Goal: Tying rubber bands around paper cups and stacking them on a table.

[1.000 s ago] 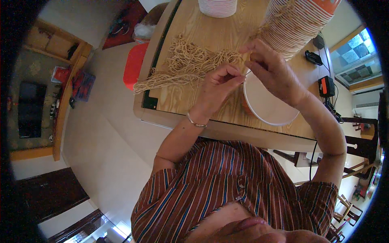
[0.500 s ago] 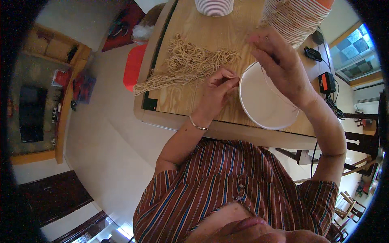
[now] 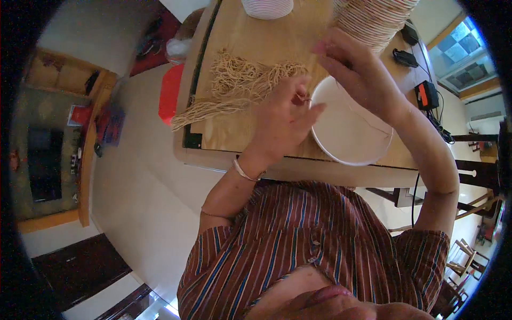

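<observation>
holds left hand (image 3: 282, 117) thumb parted beside white tub (image 3: 336, 136), right hand (image 3: 360, 72) curled above, grip unclear; has cord (image 3: 234, 77) heaped near, presumably for reach.

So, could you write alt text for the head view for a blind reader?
A person's left hand is beside a round white-rimmed container, the right hand partly over it. Tangled beige cords and stacked containers share the wooden table.
</observation>
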`<state>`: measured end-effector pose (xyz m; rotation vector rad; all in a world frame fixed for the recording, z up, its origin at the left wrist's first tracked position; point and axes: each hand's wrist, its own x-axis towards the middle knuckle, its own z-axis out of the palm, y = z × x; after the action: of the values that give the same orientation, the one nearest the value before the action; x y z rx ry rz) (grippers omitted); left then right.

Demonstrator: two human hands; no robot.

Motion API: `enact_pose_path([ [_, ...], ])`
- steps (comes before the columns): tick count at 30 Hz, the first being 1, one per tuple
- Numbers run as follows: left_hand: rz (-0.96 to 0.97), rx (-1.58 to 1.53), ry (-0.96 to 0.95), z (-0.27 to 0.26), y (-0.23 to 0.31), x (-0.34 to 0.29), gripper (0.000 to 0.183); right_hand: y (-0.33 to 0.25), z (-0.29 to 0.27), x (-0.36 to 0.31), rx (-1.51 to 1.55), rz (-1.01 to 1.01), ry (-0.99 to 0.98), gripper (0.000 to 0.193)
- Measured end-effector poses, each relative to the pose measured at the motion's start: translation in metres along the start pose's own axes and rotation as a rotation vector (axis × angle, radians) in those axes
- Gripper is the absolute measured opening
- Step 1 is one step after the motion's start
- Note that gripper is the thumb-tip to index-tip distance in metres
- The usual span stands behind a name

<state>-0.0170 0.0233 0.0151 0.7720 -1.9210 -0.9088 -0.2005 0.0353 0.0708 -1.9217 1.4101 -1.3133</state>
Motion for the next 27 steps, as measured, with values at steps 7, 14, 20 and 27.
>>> enact_pose_path([
  [7, -0.042, 0.124, -0.057, 0.004, -0.007, 0.003, 0.017, -0.016, -0.044, 0.012, -0.138, 0.121, -0.383, 0.028],
  [14, -0.168, 0.157, -0.085, -0.010, 0.005, 0.001, 0.015, 0.023, -0.108, -0.001, -0.349, 0.218, -0.427, 0.010],
  [20, -0.107, 0.211, -0.045, -0.007, 0.004, -0.001, 0.006, 0.047, -0.075, -0.012, -0.151, 0.561, -0.268, 0.009],
  [27, -0.201, 0.078, -0.065, -0.015, -0.004, 0.003, 0.016, 0.103, -0.038, -0.046, 0.332, 0.532, -0.406, 0.019],
])
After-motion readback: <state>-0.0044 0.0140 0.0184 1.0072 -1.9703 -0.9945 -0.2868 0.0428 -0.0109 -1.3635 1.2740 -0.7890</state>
